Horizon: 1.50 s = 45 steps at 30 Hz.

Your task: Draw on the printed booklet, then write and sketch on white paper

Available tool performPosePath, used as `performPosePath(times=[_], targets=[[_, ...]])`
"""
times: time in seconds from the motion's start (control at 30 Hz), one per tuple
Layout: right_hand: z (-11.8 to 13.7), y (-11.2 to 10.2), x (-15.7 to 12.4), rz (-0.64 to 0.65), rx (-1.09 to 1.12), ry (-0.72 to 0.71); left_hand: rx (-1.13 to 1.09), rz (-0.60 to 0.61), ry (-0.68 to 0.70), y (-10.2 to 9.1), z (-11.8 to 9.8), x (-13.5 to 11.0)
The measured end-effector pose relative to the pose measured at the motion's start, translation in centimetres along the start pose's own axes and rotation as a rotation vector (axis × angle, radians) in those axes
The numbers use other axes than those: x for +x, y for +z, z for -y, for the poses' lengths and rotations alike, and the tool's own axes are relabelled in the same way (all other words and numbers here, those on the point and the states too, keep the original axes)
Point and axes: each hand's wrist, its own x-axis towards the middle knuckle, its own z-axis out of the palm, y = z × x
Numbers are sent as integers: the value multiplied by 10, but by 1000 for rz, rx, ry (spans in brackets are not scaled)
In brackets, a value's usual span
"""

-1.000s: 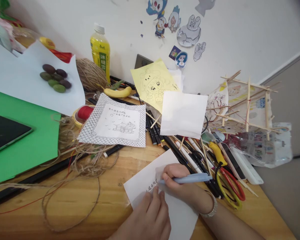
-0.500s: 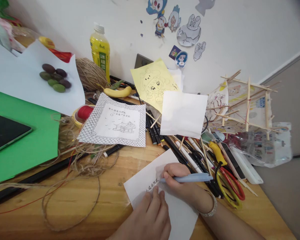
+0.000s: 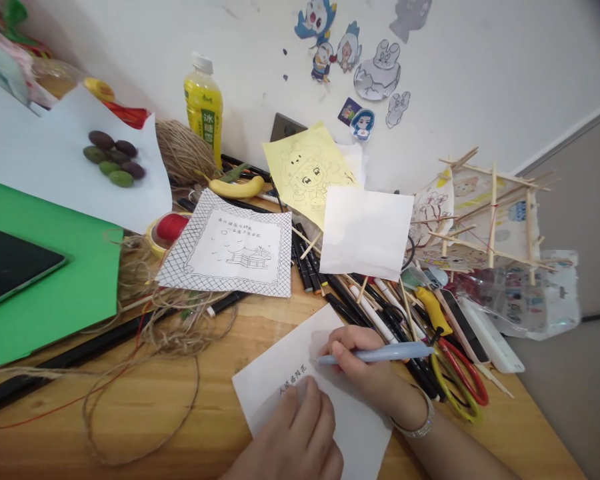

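Note:
My right hand [image 3: 363,370] is closed round a light blue pen [image 3: 380,353], its tip resting on a white sheet of paper [image 3: 285,363] that lies near the front of the wooden table [image 3: 145,413]. A short line of handwritten characters [image 3: 293,380] runs across the sheet. My left hand [image 3: 300,440] lies flat on the lower part of the same sheet, fingers stretched out and pressing it down. A silver bracelet [image 3: 415,423] circles my right wrist.
Several black markers and pens [image 3: 350,293] lie heaped behind the sheet, beside a house drawing [image 3: 230,250], a blank white paper [image 3: 365,230] and a yellow cartoon drawing [image 3: 305,170]. Loose twine [image 3: 175,327], a green board with a phone [image 3: 10,263], a yellow bottle [image 3: 203,107] and a stick frame [image 3: 485,207] stand around.
The white sheet has slid a little to the left under my hands, and more written characters show. My right hand has shifted slightly with the pen.

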Motion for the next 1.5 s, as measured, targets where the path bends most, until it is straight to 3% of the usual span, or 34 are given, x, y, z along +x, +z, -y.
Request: performPosePath(times=[0.33,0.47,0.6,0.77,0.87,1.07,1.3,1.5], targets=[[3,0,4,195,-253,-62,26,-25,8,20,-9,-11],[2,1,4,200,-270,-78,26,-36,-16,24,-12,-14],[2,2,3,199,-241,-110,32,31,16,23,-11,-13],[-1,3,2,199,-221,-110,30,-69,-36,8,-4,-5],[-3,3,2,205,-211,-99,20,9,-10,2,-2,-3],[-3,3,2,202,-219,-92,36,4,30,10,-4,-7],[-2,3,3,210,-252,-81,29,14,12,0,-1,-1],[1,2,4,200,-247,-63,35,-36,10,10,-5,-4]])
